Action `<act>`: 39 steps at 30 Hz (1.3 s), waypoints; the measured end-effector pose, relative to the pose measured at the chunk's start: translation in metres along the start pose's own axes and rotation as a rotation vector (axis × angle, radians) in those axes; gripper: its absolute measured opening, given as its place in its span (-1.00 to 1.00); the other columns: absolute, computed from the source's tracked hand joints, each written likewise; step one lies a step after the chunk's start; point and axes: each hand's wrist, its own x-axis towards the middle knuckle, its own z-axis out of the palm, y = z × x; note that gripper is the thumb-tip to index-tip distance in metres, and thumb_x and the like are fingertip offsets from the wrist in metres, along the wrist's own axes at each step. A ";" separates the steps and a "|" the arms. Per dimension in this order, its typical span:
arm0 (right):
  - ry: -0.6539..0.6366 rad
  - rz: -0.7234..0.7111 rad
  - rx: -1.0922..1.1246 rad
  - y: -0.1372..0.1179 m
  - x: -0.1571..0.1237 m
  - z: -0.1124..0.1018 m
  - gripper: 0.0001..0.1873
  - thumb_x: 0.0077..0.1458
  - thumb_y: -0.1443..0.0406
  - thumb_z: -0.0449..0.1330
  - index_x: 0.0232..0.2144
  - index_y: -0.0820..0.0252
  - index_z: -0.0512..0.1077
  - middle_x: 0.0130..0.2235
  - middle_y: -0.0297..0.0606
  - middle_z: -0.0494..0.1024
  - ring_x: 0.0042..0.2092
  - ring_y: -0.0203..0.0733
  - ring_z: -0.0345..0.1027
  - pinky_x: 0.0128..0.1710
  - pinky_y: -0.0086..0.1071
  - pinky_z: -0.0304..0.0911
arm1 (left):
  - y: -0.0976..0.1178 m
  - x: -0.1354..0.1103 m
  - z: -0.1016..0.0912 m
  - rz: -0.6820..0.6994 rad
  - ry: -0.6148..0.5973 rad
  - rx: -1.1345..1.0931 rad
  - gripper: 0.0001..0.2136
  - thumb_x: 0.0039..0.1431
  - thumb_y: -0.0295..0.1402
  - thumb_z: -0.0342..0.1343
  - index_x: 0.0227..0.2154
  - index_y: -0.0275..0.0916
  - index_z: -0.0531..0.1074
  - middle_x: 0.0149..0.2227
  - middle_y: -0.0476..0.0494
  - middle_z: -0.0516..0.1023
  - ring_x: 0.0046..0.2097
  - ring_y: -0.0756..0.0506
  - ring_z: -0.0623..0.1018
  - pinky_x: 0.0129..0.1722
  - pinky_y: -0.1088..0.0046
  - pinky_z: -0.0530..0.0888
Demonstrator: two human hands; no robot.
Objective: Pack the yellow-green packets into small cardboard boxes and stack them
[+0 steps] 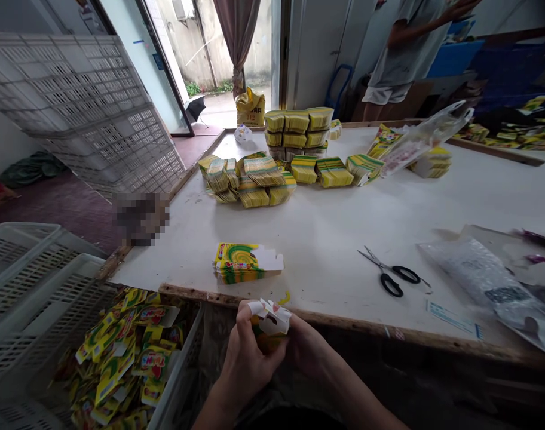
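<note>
Just past the front edge of the table, my left hand (250, 349) grips a small yellow carton (275, 322) whose white flaps stand up at the top. On its other side, my right hand (302, 343) closes against the same carton, with most of its fingers hidden behind it. Ahead of my hands lies a stack of flat yellow and green cartons (241, 263), their white flaps pointing right. A little yellow scrap (285, 297) rests between that stack and my hands.
Bundles of flat cartons (299, 131) are piled at the back. Black-handled scissors (391, 278) and a clear plastic bag (492, 280) lie on the right of the white table (326, 233). At lower left, a crate (183, 358) holds many yellow cartons. A person (402, 54) stands beyond.
</note>
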 end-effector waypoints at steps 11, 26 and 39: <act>-0.018 -0.242 -0.145 -0.007 -0.009 -0.006 -0.61 -0.13 0.13 0.42 -0.24 0.17 0.55 -0.20 -0.16 0.64 -0.02 0.03 0.44 0.08 -0.15 0.20 | -0.006 0.006 0.003 -0.047 0.030 0.132 -0.50 0.09 -0.26 0.18 0.01 -0.20 0.06 -0.12 -0.28 0.43 -0.21 -0.16 0.59 -0.29 0.31 0.56; -0.006 -0.304 -0.380 -0.014 -0.015 -0.011 -0.59 -0.14 0.20 0.43 -0.19 0.16 0.53 -0.19 -0.20 0.62 -0.09 -0.02 0.45 -0.04 -0.21 0.27 | 0.005 0.010 -0.003 0.051 -0.034 0.202 -0.70 0.14 -0.31 0.09 -0.12 -0.13 0.12 -0.29 -0.10 0.45 -0.35 -0.10 0.57 -0.40 0.42 0.51; -0.053 -0.443 -0.574 -0.018 -0.009 -0.015 -0.63 -0.01 0.14 0.37 -0.15 0.15 0.49 -0.14 -0.18 0.60 -0.09 -0.05 0.46 -0.01 -0.19 0.28 | -0.004 0.008 -0.001 -0.108 -0.132 0.244 -0.52 0.12 -0.25 0.09 0.03 -0.21 0.03 -0.19 -0.33 0.54 -0.21 -0.26 0.62 -0.30 0.19 0.57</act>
